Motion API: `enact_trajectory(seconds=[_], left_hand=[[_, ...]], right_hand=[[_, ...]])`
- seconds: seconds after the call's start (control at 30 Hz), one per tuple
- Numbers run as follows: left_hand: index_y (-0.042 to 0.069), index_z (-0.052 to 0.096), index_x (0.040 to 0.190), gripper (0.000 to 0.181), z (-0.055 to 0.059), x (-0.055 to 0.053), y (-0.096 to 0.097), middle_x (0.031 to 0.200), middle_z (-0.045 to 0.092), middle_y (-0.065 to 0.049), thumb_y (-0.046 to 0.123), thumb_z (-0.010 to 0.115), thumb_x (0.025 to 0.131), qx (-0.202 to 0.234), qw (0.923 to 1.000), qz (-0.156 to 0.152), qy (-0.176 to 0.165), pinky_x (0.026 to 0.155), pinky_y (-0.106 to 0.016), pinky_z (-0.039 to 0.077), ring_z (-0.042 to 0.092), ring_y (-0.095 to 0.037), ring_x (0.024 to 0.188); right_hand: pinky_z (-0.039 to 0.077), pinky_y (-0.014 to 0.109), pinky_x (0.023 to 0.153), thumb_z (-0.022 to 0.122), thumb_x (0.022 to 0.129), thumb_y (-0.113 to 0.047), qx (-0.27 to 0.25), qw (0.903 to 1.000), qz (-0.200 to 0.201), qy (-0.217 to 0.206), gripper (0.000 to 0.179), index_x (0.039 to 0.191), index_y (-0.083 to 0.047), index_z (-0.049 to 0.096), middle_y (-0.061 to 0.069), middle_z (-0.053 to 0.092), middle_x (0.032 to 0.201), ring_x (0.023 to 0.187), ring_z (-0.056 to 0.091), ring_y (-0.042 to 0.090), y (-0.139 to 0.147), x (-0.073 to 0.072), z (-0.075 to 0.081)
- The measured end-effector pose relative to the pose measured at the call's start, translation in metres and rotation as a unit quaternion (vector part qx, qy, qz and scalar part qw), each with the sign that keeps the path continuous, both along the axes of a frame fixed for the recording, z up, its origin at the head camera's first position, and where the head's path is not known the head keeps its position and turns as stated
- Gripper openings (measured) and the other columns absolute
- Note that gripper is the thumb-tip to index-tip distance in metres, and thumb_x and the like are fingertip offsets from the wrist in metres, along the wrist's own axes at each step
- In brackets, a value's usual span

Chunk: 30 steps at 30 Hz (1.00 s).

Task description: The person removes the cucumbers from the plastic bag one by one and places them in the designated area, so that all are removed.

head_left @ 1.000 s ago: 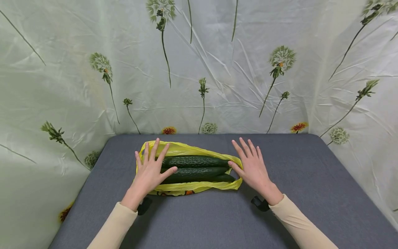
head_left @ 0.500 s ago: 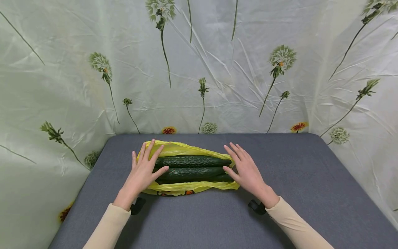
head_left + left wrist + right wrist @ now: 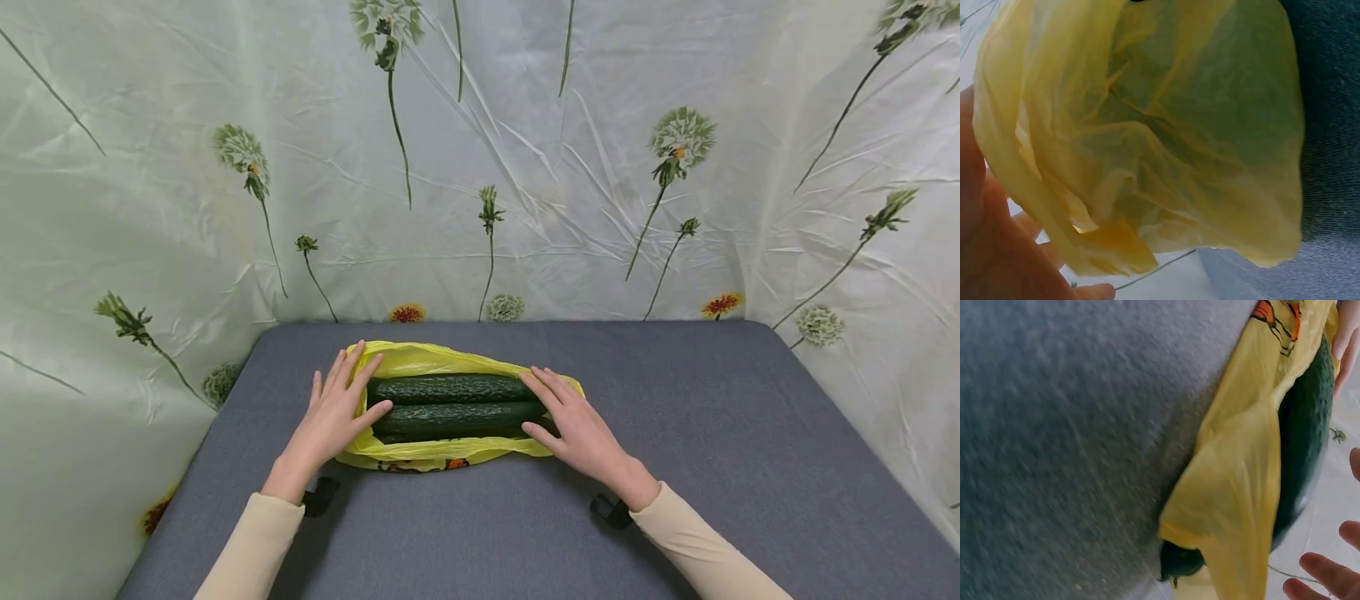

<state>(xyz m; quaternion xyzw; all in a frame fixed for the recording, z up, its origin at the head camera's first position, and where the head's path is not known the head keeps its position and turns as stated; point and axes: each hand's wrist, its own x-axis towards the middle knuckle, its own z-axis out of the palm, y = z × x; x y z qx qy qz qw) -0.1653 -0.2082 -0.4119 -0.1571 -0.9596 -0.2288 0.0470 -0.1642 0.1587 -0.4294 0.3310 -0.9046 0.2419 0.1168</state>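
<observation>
Long dark green cucumbers (image 3: 457, 417) lie side by side inside a yellow plastic bag (image 3: 420, 360), whose mouth gapes upward. Over the bag's left end is my left hand (image 3: 330, 419), fingers spread and straight. In the left wrist view the yellow bag (image 3: 1166, 144) fills most of the picture beside that hand (image 3: 997, 250). My right hand (image 3: 581, 429) is over the bag's right end, covering the cucumbers' tips from the head view. Its fingers are extended and hold nothing. In the right wrist view a cucumber end (image 3: 1179, 559) pokes out beneath the bag's edge.
The bag rests on a grey cloth-covered table (image 3: 480, 533). Behind and at the sides hangs a pale curtain (image 3: 585, 167) printed with dandelions. A dark wrist camera (image 3: 321, 497) sits under my left wrist, another (image 3: 611, 510) under my right.
My left hand has moved left and slightly down to the bag's left end. My right hand has shifted left and down over the right end. The cucumbers stay in place.
</observation>
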Motion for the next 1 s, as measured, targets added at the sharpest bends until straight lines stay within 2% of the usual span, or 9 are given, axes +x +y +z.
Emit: enact_trajectory(seconds=[0.27,0.53,0.77,1.0], left_hand=[[0.012,0.023,0.153,0.073,-0.004,0.000,-0.007,0.159,0.001,-0.012,0.045,0.055,0.096,0.024,0.9993,-0.008,-0.028,0.106,-0.066,-0.001,-0.004,-0.036,0.143],[0.011,0.023,0.153,0.070,-0.013,-0.004,-0.017,0.159,0.001,-0.015,0.042,0.052,0.098,0.058,0.9964,-0.025,-0.056,0.105,-0.068,0.002,-0.002,-0.041,0.142],[0.010,0.023,0.153,0.065,-0.022,-0.007,-0.027,0.158,0.000,-0.016,0.034,0.051,0.100,0.098,0.9912,-0.049,-0.074,0.103,-0.069,-0.001,-0.005,-0.045,0.141],[0.010,0.025,0.152,0.062,-0.024,-0.006,-0.034,0.158,-0.002,-0.015,0.028,0.052,0.100,0.146,0.9831,-0.065,-0.089,0.097,-0.076,0.001,-0.012,-0.047,0.139]], right_hand=[[0.032,0.051,0.105,0.063,0.093,-0.034,0.020,0.9996,0.018,0.010,0.066,0.150,-0.015,0.033,0.014,0.036,0.148,0.137,0.031,0.032,-0.008,-0.001,-0.009],[0.033,0.052,0.104,0.064,0.093,-0.032,0.019,0.9989,0.040,0.019,0.066,0.149,-0.013,0.035,0.015,0.037,0.148,0.136,0.032,0.033,-0.020,-0.003,-0.011],[0.029,0.051,0.106,0.064,0.093,-0.031,0.017,0.9983,0.054,0.014,0.065,0.149,-0.013,0.035,0.014,0.035,0.149,0.138,0.029,0.032,-0.031,-0.004,-0.010],[0.027,0.048,0.108,0.065,0.093,-0.028,0.011,0.9968,0.073,0.030,0.063,0.147,-0.012,0.038,0.013,0.038,0.148,0.138,0.030,0.029,-0.043,-0.006,-0.012]])
